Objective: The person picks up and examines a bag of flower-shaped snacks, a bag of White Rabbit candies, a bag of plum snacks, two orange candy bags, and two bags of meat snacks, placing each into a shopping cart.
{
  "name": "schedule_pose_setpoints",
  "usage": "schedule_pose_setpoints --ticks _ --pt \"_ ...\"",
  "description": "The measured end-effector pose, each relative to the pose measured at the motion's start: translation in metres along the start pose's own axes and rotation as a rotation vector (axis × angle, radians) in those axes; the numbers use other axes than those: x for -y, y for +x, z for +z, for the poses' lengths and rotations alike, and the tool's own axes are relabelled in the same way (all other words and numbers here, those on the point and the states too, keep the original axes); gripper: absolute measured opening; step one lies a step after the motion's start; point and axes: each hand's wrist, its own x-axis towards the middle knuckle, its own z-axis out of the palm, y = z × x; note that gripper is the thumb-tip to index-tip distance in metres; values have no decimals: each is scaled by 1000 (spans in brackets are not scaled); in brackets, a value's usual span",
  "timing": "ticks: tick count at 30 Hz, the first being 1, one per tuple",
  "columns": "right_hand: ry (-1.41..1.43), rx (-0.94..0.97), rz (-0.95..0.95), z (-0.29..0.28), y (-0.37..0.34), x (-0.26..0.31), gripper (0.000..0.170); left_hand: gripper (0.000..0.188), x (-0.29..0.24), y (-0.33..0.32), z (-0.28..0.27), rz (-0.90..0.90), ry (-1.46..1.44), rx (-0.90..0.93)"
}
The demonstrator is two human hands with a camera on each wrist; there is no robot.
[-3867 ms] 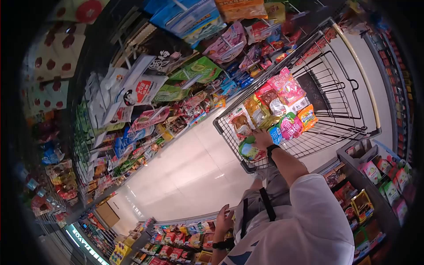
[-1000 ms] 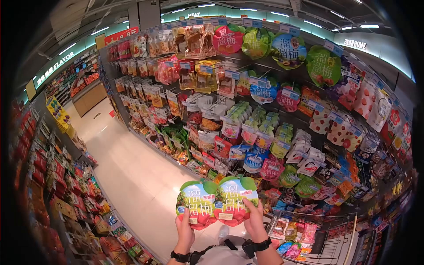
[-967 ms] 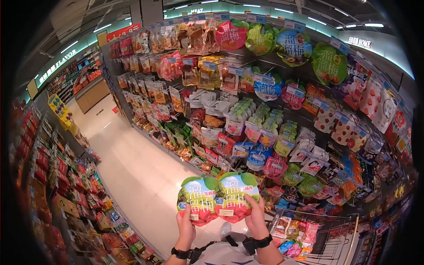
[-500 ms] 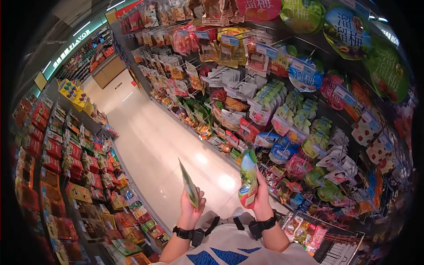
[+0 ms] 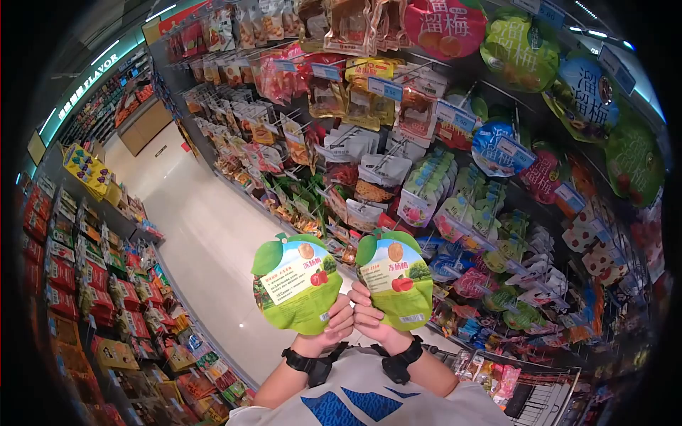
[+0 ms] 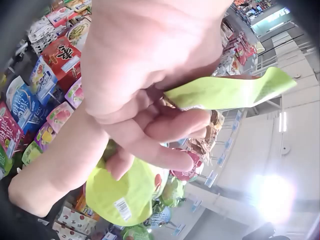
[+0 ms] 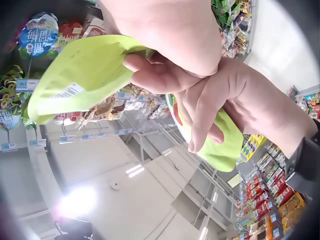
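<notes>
The left hand (image 5: 334,324) grips one bag (image 5: 295,285), the right hand (image 5: 372,321) another bag (image 5: 399,284), each outward. Comparing seems the step; next needs steady grips.

Pale floor (image 5: 192,213) between racked snack bags (image 5: 416,201) — a yellow display (image 5: 98,179) at left, a FLAVOR sign (image 5: 89,82) above.
</notes>
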Motion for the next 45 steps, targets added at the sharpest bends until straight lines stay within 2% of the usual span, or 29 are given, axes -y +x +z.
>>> schedule_pose_setpoints --ticks 1,4,9,11,12,15,17,22,29,32,34,35,37,38,39,40,41,42,43,44,45 --pt "9 32 38 2 12 1 25 46 -15 4 1 -19 2 18" --pt "-61 63 20 4 39 8 27 63 -47 15 0 -75 134 -33" --pt "-17 141 -39 1 69 7 27 66 -90 37 19 -191 168 -3" --pt "-5 177 -77 -5 78 7 27 63 -103 43 32 -158 281 -165" --pt "2 190 -85 -9 81 7 26 63 -111 46 28 -193 272 -164" --pt "-31 204 -148 -13 87 6 26 62 -132 56 7 -308 296 -86" --pt "-74 202 -209 -10 86 4 25 63 -138 65 -9 -392 160 61" --pt "-131 114 -339 -4 90 7 27 74 -147 84 -27 -527 4 63" --pt "-98 165 -338 -7 105 44 26 73 -156 113 -39 -483 103 -48" --pt "-71 174 -315 -8 112 66 25 64 -158 128 -36 -474 140 -39" --pt "-55 181 -315 -6 118 82 25 51 -158 141 -34 -384 280 -88" --pt "-108 173 -367 -5 121 92 25 51 -157 150 -36 -387 306 -72" --pt "-184 196 -415 4 124 111 25 41 -154 167 -44 -280 272 -175" --pt "-241 134 -516 12 123 118 26 39 -151 174 -39 -221 313 -186" --pt "-293 68 -619 19 120 127 28 37 -147 184 -41 -108 382 -383" --pt "-424 68 -661 27 116 137 29 40 -151 188 -59 -64 377 -297" --pt "-427 85 -660 33 107 145 29 44 -156 199 -61 -22 370 -215" --pt "-543 -73 -750 38 96 152 28 44 -159 206 -63 -23 381 -209" --pt "-651 -229 -837 45 84 167 27 51 -156 221 -45 60 485 -335" --pt "-724 -571 -962 63 84 178 26 58 -154 227 -34 146 577 -464" --pt "-729 -741 -1127 81 83 181 26 58 -154 232 -32 147 583 -461"
